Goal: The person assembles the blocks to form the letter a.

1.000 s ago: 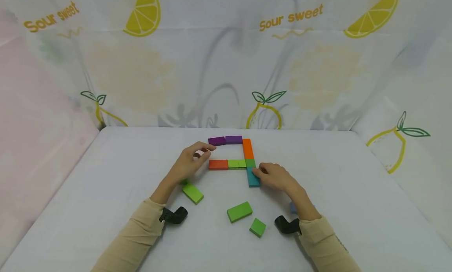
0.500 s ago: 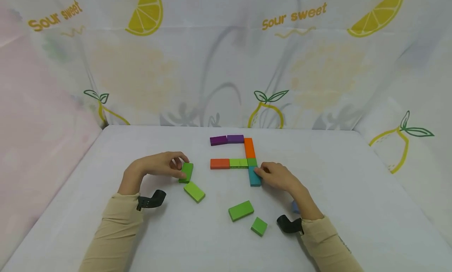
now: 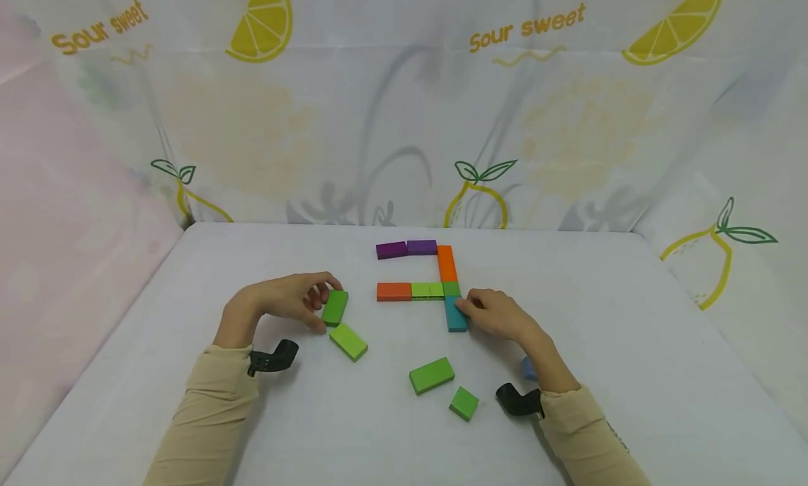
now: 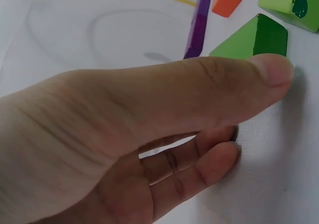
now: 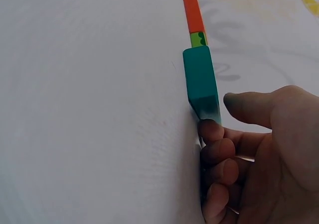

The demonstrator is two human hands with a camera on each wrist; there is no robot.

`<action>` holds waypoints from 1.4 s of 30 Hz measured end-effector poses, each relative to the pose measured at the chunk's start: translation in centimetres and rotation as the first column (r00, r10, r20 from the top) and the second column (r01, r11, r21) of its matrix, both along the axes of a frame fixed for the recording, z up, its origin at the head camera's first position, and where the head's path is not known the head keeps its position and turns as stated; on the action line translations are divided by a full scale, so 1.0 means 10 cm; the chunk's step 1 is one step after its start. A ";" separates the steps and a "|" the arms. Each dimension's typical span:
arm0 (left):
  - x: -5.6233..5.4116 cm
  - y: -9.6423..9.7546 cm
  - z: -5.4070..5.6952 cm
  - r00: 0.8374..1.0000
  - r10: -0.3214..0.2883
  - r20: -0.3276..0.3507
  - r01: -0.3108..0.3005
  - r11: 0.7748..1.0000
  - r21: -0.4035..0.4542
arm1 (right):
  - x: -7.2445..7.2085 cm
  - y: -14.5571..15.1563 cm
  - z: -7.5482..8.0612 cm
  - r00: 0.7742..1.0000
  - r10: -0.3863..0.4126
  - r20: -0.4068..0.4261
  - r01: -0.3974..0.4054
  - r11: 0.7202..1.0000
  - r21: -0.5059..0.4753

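Note:
In the head view my left hand (image 3: 287, 304) is at a green block (image 3: 335, 308), fingertips by its far end and thumb off its near left corner. The left wrist view shows the thumb (image 4: 224, 87) in front of that block, other fingers loosely bent with nothing between. My right hand (image 3: 495, 314) rests at a teal block (image 3: 456, 316). The right wrist view has the index fingertip against the teal block's near end, a narrow gap beside the thumb (image 5: 249, 107). The teal block adjoins a small green block (image 3: 451, 288), with an orange block (image 3: 447, 264) beyond.
A red-orange block (image 3: 394, 292) and a lime block (image 3: 428, 291) lie in line; purple blocks (image 3: 421, 247) sit behind. Loose are a lime block (image 3: 348, 342), a green block (image 3: 432, 375), a green cube (image 3: 463, 403) and a blue piece (image 3: 529, 368) partly behind the right wrist.
My left hand has drawn back leftward from near the red-orange block to the green block. Its thumb overlapped that block half a second ago and is now beside it. The right hand stays put.

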State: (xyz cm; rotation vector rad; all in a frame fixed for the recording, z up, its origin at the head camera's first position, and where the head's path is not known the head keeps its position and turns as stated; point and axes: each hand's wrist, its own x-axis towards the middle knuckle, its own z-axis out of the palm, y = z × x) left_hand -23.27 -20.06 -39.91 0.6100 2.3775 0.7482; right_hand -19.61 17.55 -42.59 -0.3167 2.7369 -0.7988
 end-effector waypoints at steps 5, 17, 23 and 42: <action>-0.01 0.02 -0.03 0.999 -0.024 -0.040 0.025 1.000 0.005 | 0.00 0.01 0.01 1.000 0.001 0.002 -0.001 1.000 -0.009; 0.00 0.12 -0.05 0.994 -0.075 -0.074 0.077 0.997 0.025 | 0.01 0.07 0.01 0.998 0.045 -0.037 -0.047 0.997 -0.054; -0.01 0.17 -0.07 0.993 -0.087 -0.083 0.088 0.996 0.014 | 0.03 0.12 0.02 0.996 0.056 -0.073 -0.061 0.996 -0.070; 0.01 0.28 -0.10 0.985 -0.112 -0.131 0.116 0.993 0.022 | 0.20 -0.08 0.23 0.980 0.125 -0.156 -0.141 0.985 -0.098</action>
